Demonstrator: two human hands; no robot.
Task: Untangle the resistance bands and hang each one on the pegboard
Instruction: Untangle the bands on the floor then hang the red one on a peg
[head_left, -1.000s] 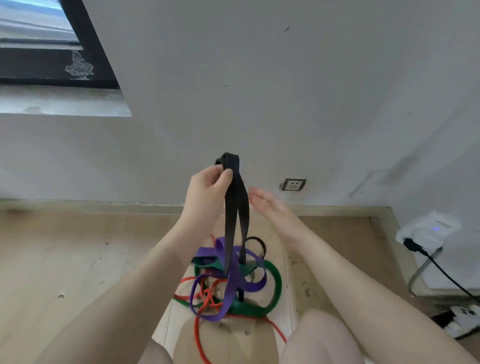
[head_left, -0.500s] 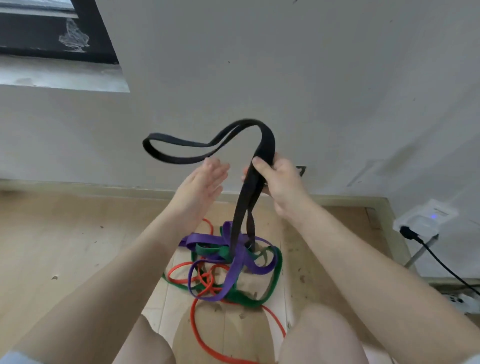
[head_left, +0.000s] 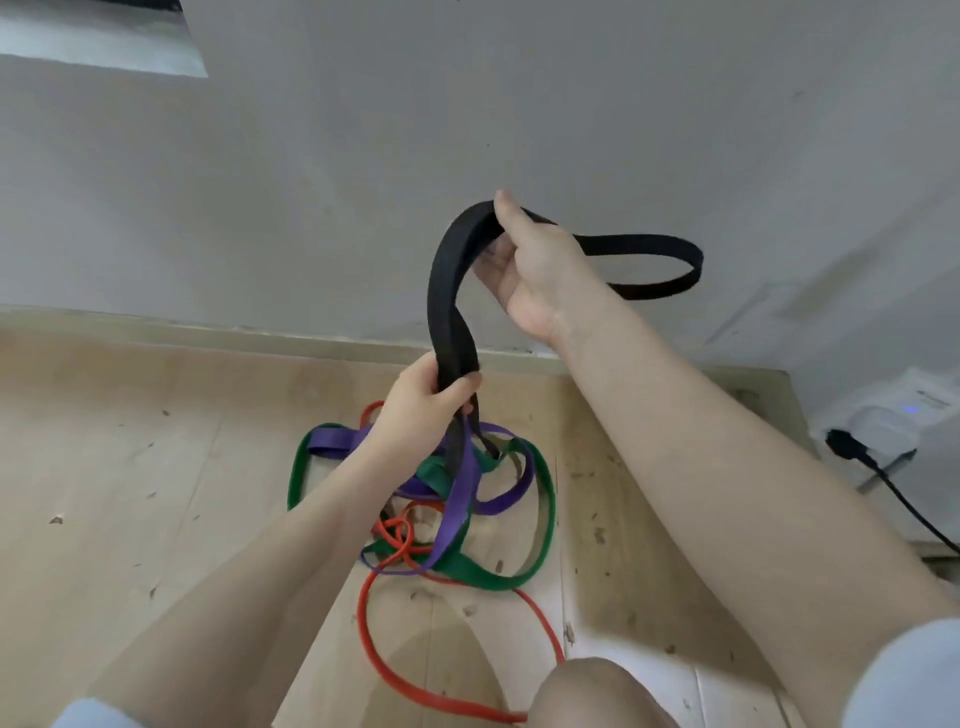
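Note:
A black resistance band (head_left: 449, 291) arcs up from the pile on the floor. My left hand (head_left: 423, 410) grips its doubled lower part just above the pile. Higher up, my right hand (head_left: 530, 270) holds the band's upper part, thumb on top, and a free loop of the band sticks out to the right. Below lie a purple band (head_left: 460, 506), a green band (head_left: 543, 525) and a thin red band (head_left: 374, 654), all tangled together. The black band's lower end runs down into this tangle. No pegboard is in view.
The pile lies on a light wooden floor (head_left: 130, 493) in front of a white wall (head_left: 363, 182) with a skirting board. At the right stands a white device (head_left: 893, 421) with a black plug and cable (head_left: 883, 473). My knee (head_left: 597, 696) shows at the bottom.
My right hand rose with the black band and the free loop swung from the left side to the right. My left hand dropped and took hold of the band's lower part.

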